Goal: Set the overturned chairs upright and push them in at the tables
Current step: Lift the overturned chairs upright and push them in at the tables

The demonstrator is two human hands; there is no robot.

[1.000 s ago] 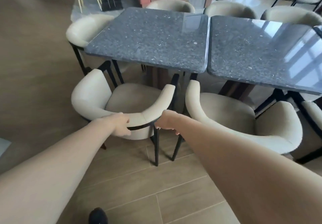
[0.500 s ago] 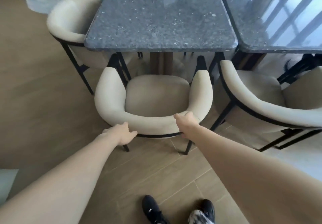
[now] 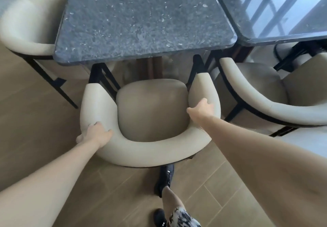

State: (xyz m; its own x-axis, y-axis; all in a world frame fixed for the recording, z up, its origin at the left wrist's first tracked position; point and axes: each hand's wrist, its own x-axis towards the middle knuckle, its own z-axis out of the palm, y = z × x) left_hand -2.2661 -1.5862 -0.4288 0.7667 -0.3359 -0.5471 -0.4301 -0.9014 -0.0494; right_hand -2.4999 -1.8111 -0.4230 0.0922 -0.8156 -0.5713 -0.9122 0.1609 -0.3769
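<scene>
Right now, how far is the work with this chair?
Done: the cream chair stands upright. In hand: left hand and right hand grip its curved back. Left: its seat is still outside the grey table, so push it in.

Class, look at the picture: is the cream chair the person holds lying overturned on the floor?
No, the cream chair stands upright with its seat facing up, the left hand and right hand on its curved backrest.

Café dining area: stone tables (image 3: 141,20), cushioned chairs (image 3: 150,149).
</scene>
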